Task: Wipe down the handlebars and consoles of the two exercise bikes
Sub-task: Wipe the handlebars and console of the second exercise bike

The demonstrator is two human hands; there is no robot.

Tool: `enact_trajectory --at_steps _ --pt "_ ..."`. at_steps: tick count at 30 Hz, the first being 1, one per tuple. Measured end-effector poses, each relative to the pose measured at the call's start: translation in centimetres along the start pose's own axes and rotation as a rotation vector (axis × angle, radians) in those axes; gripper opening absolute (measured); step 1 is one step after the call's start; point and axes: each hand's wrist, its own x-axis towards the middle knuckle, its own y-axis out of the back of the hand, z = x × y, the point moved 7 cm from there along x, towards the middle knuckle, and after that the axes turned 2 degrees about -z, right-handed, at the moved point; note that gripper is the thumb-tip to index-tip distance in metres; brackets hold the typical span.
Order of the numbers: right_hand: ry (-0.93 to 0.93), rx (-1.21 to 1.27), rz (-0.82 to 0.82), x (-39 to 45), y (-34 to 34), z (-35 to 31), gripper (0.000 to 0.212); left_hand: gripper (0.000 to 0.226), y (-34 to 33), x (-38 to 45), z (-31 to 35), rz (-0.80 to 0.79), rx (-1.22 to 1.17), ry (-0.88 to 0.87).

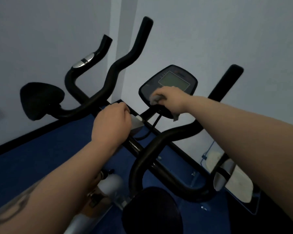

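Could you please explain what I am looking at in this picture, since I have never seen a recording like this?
There is no robot: a person wears a camera on the head, looking down at their own bare arms. They stand over a black exercise bike. The right hand presses a crumpled grey cloth against the dark oval console with its pale screen, with its grip shut on the cloth. The left hand is closed around the bike's central bar. Curved black handlebars rise towards the pale wall; a black padded saddle sits at the bottom, above a blue floor.
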Motion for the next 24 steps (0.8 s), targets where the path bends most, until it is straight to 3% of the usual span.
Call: enact_trajectory --at_steps 3,8,13,15,18,24 --pt "-0.072 0.134 0.099 -3.9 3.2 -1.6 0.033 0.024 0.6 -0.4 -0.1 0.018 -0.1 0.011" --pt "-0.164 -0.139 0.388 -11.5 1.6 -3.7 0.027 0.02 1.7 -2.3 0.2 0.022 -0.338 0.04" --pt "-0.171 0.186 0.724 -16.9 -3.3 -5.4 0.037 0.023 1.3 -7.9 1.9 -0.015 -0.573 0.08" --pt "-0.086 0.328 0.695 -18.1 -4.8 -5.7 0.041 0.024 0.9 -10.5 2.6 -0.058 -0.614 0.091" --pt "0.052 0.48 0.453 -19.7 -7.6 -6.4 0.042 0.028 0.7 -13.2 3.8 -0.093 -0.557 0.044" --pt "0.222 0.101 0.287 -23.4 -9.2 -4.2 0.049 0.021 1.3 -16.3 6.9 0.065 -0.144 -0.007"
